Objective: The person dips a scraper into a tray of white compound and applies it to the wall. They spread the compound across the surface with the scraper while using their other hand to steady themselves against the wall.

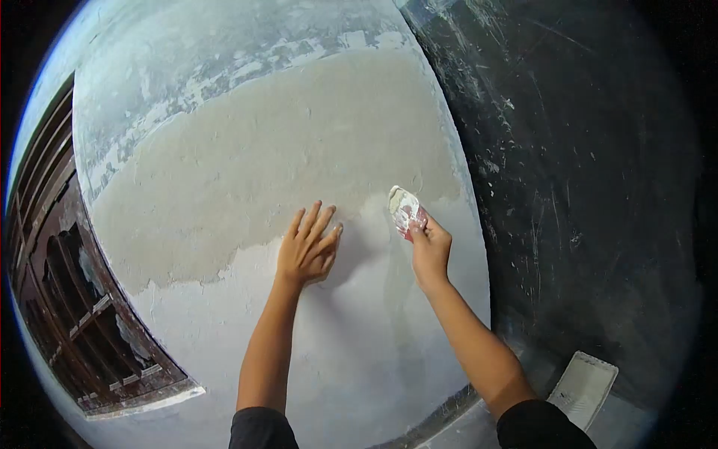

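Note:
My right hand [431, 253] grips a reddish putty scraper [404, 209] smeared with white paste. Its coated end points up and left, near the right side of the wall [344, 337], along the border between a beige patch [284, 135] and the white surface below. My left hand [305, 247] has its fingers spread over that same border, left of the scraper, and casts a shadow on the white part. Nothing is in the left hand.
A barred, dark wooden window [75, 299] is set in the wall on the left. To the right, a dark wall [591, 172] with white splashes meets the pale one at a corner. On the floor at lower right lies a white paint tray [583, 388].

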`<state>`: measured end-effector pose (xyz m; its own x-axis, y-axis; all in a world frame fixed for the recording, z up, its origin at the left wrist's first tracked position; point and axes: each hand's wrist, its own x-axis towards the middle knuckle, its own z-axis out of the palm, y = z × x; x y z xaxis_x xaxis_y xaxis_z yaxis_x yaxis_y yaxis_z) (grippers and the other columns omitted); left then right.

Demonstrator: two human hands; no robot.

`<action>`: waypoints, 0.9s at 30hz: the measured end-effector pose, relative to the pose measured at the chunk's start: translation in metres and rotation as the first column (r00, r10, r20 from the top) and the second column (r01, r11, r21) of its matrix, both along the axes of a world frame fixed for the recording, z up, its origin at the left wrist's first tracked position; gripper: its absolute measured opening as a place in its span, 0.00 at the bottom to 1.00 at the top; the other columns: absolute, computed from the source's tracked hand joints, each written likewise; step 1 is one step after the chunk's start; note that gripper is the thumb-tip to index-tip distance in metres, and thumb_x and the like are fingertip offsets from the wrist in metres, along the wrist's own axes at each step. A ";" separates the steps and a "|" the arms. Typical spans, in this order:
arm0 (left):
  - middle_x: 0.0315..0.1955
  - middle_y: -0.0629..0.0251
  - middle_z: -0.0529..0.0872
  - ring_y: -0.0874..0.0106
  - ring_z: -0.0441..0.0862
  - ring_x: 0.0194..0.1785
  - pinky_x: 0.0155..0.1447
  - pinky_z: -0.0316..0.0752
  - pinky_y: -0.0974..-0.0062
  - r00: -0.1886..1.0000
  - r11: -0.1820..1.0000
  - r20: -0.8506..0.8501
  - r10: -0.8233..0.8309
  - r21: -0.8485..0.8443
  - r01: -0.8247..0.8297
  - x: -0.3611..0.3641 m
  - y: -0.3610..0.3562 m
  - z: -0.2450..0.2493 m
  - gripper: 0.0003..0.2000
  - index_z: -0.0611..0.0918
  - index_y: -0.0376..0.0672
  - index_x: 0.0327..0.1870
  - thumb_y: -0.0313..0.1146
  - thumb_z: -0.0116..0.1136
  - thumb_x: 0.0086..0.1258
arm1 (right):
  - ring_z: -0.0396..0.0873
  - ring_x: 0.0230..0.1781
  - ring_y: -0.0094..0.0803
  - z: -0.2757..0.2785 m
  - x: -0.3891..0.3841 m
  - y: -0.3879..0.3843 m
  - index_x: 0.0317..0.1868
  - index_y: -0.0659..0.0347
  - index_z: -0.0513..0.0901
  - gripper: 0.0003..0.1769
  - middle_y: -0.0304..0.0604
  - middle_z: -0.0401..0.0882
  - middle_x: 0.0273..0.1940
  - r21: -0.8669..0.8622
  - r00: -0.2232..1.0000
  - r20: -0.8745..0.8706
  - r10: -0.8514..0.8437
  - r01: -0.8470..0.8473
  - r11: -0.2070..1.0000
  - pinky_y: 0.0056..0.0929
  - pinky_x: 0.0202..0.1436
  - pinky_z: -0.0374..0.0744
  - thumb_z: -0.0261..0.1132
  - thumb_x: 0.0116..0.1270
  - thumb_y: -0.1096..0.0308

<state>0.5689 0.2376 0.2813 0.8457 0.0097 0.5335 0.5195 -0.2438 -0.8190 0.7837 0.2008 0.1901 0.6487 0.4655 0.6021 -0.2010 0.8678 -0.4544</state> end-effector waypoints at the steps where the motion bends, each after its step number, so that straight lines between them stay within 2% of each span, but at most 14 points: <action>1: 0.69 0.62 0.67 0.59 0.60 0.75 0.74 0.55 0.54 0.998 0.998 0.038 -0.054 0.034 0.052 -0.002 0.005 0.000 0.23 0.75 0.54 0.57 0.41 0.61 0.59 | 0.82 0.46 0.31 0.007 -0.006 0.001 0.58 0.72 0.78 0.17 0.50 0.83 0.51 0.016 1.000 0.004 -0.005 0.005 1.000 0.31 0.55 0.79 0.54 0.69 0.81; 3: 0.68 0.62 0.69 0.58 0.61 0.73 0.73 0.56 0.54 0.993 0.996 0.083 -0.082 0.032 0.079 -0.003 0.002 -0.001 0.20 0.76 0.53 0.55 0.43 0.59 0.61 | 0.84 0.46 0.37 0.011 -0.023 -0.013 0.58 0.71 0.78 0.19 0.55 0.84 0.51 -0.071 0.902 0.214 -0.375 0.397 0.915 0.33 0.55 0.80 0.55 0.67 0.82; 4: 0.68 0.62 0.69 0.58 0.61 0.73 0.73 0.56 0.54 0.994 0.997 0.080 -0.080 0.026 0.078 -0.006 0.004 -0.002 0.20 0.76 0.53 0.55 0.43 0.59 0.61 | 0.84 0.46 0.37 0.010 -0.034 -0.007 0.58 0.71 0.78 0.19 0.55 0.84 0.51 -0.077 0.903 0.213 -0.372 0.395 0.915 0.33 0.55 0.80 0.55 0.67 0.82; 6: 0.67 0.61 0.69 0.57 0.62 0.73 0.73 0.57 0.53 0.984 0.987 0.076 -0.163 0.024 0.162 -0.009 0.006 -0.001 0.20 0.76 0.53 0.55 0.42 0.58 0.61 | 0.84 0.49 0.46 0.007 -0.052 0.014 0.58 0.71 0.78 0.21 0.58 0.82 0.51 0.125 0.673 0.278 -0.686 0.683 0.720 0.35 0.57 0.79 0.57 0.64 0.82; 7: 0.66 0.60 0.70 0.57 0.64 0.72 0.71 0.58 0.52 0.980 0.983 0.074 -0.184 0.025 0.183 -0.009 0.007 -0.001 0.20 0.76 0.52 0.54 0.42 0.58 0.61 | 0.79 0.56 0.54 0.002 -0.061 0.027 0.58 0.70 0.78 0.21 0.58 0.81 0.53 0.194 0.593 0.316 -0.741 0.724 0.662 0.40 0.60 0.77 0.59 0.63 0.81; 8: 0.66 0.60 0.70 0.57 0.64 0.72 0.71 0.58 0.52 0.981 0.984 0.076 -0.176 0.031 0.174 -0.011 0.014 0.001 0.20 0.76 0.52 0.54 0.42 0.58 0.61 | 0.79 0.56 0.54 -0.001 -0.072 0.046 0.58 0.70 0.78 0.21 0.58 0.81 0.53 0.201 0.598 0.313 -0.738 0.717 0.667 0.40 0.60 0.77 0.59 0.63 0.81; 10: 0.65 0.59 0.71 0.56 0.64 0.71 0.70 0.58 0.53 0.962 0.966 0.085 -0.258 0.041 0.256 -0.012 0.015 -0.001 0.20 0.77 0.52 0.53 0.42 0.59 0.59 | 0.76 0.60 0.57 -0.008 -0.100 0.059 0.56 0.68 0.80 0.19 0.58 0.79 0.56 0.217 0.328 0.430 -0.841 0.867 0.449 0.47 0.63 0.75 0.61 0.63 0.79; 11: 0.64 0.58 0.72 0.56 0.65 0.70 0.70 0.59 0.53 0.955 0.958 0.079 -0.285 0.059 0.281 -0.012 0.017 0.000 0.20 0.77 0.52 0.53 0.42 0.59 0.59 | 0.73 0.63 0.59 -0.012 -0.112 0.067 0.54 0.67 0.81 0.18 0.58 0.78 0.57 0.202 0.353 0.435 -0.828 0.858 0.472 0.52 0.64 0.74 0.62 0.62 0.77; 14: 0.63 0.58 0.72 0.56 0.66 0.69 0.70 0.59 0.53 0.957 0.962 0.091 -0.275 0.033 0.273 -0.013 0.012 -0.003 0.20 0.77 0.51 0.53 0.40 0.59 0.58 | 0.74 0.61 0.58 -0.027 -0.124 0.051 0.52 0.68 0.81 0.18 0.58 0.79 0.56 0.189 0.363 0.470 -0.804 0.849 0.493 0.51 0.64 0.74 0.63 0.61 0.75; 16: 0.63 0.58 0.72 0.56 0.66 0.69 0.69 0.60 0.53 0.955 0.959 0.090 -0.284 0.049 0.281 -0.014 0.016 -0.002 0.20 0.77 0.51 0.53 0.40 0.59 0.58 | 0.78 0.57 0.55 -0.034 -0.110 0.032 0.51 0.68 0.81 0.18 0.56 0.81 0.52 0.234 0.323 0.458 -0.828 0.855 0.463 0.47 0.59 0.77 0.62 0.58 0.79; 19: 0.62 0.58 0.72 0.56 0.65 0.69 0.69 0.60 0.53 0.956 0.960 0.094 -0.279 0.057 0.274 -0.012 0.018 -0.003 0.19 0.77 0.50 0.52 0.40 0.59 0.58 | 0.82 0.43 0.47 -0.028 -0.089 0.001 0.58 0.64 0.79 0.29 0.52 0.82 0.44 0.039 0.571 0.357 -0.739 0.781 0.623 0.43 0.46 0.78 0.57 0.53 0.86; 23: 0.62 0.57 0.71 0.54 0.65 0.68 0.69 0.60 0.52 0.964 0.967 0.077 -0.253 0.037 0.251 -0.011 0.017 0.002 0.19 0.76 0.48 0.53 0.39 0.59 0.59 | 0.81 0.42 0.48 -0.001 -0.040 -0.006 0.62 0.59 0.78 0.32 0.51 0.81 0.43 -0.048 0.656 0.283 -0.700 0.738 0.673 0.42 0.45 0.77 0.57 0.54 0.85; 25: 0.61 0.56 0.71 0.54 0.64 0.68 0.68 0.59 0.52 0.967 0.970 0.078 -0.243 -0.005 0.244 -0.007 0.012 0.005 0.19 0.76 0.47 0.52 0.38 0.60 0.59 | 0.80 0.43 0.48 0.002 -0.016 0.011 0.62 0.56 0.79 0.31 0.50 0.79 0.42 -0.117 0.755 0.252 -0.605 0.645 0.755 0.41 0.45 0.77 0.60 0.55 0.83; 27: 0.61 0.56 0.71 0.54 0.64 0.68 0.68 0.59 0.52 0.959 0.962 0.081 -0.273 0.008 0.273 0.001 0.013 0.012 0.18 0.75 0.47 0.52 0.37 0.60 0.59 | 0.80 0.43 0.48 0.013 -0.007 0.011 0.61 0.55 0.79 0.30 0.50 0.79 0.42 -0.102 0.690 0.291 -0.662 0.711 0.696 0.41 0.45 0.77 0.62 0.55 0.81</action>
<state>0.5694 0.2508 0.2932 0.7706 -0.2143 0.6002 0.4968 -0.3879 -0.7764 0.7762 0.2118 0.2029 0.6974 0.0616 0.7140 0.5395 0.6108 -0.5796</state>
